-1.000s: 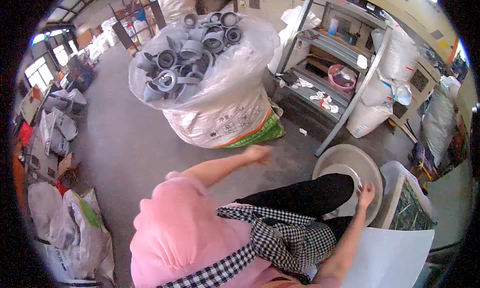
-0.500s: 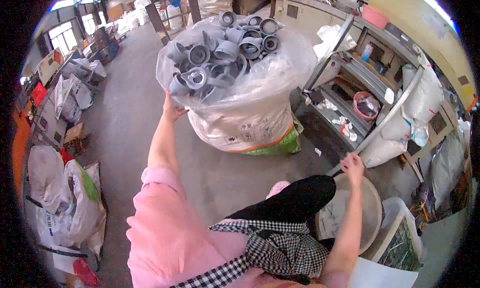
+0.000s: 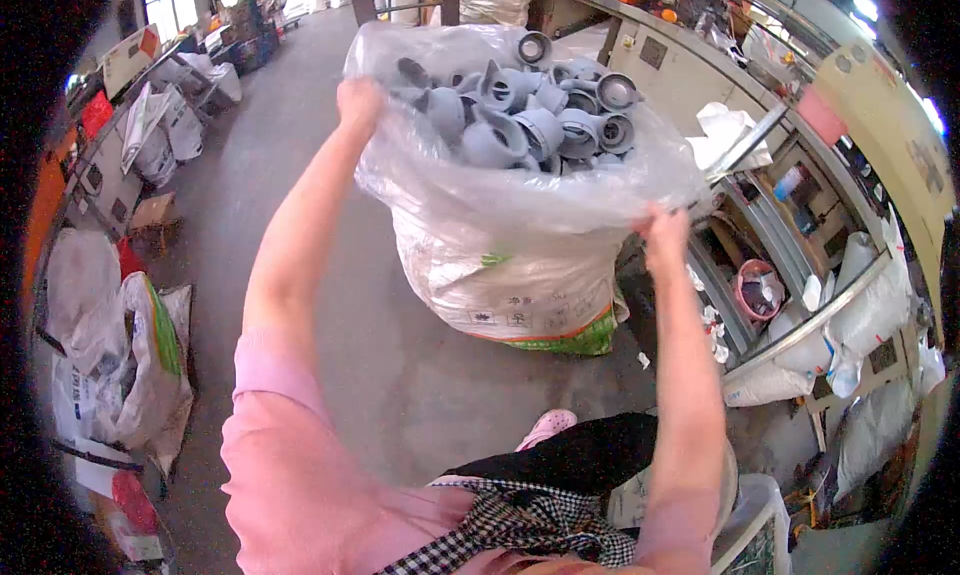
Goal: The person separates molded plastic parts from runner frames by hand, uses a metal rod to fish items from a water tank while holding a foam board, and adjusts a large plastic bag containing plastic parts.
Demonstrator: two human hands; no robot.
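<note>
A large white woven sack [image 3: 500, 270] stands on the floor in front of me, with a clear plastic liner bag [image 3: 540, 200] folded out over its top. Grey plastic pipe fittings [image 3: 540, 125] are heaped inside the liner. At the upper left of the rim, my left hand [image 3: 360, 105] is closed on the liner's edge. My right hand [image 3: 664, 237] grips the liner at its near right side, fingers pinched on the plastic. Both arms are stretched forward, and the liner is pulled up around the fittings.
Metal shelving [image 3: 770, 245] with a pink basket [image 3: 759, 290] stands to the right. White sacks [image 3: 150, 375] lie at the left. Close to my legs are a round tub [image 3: 630, 495] and a white-edged crate [image 3: 750, 530]. Grey floor [image 3: 260, 155] runs along the left.
My right hand has moved from beside the tub up to the liner's right side. My left hand has risen along the rim. The liner's edge now stands higher around the fittings.
</note>
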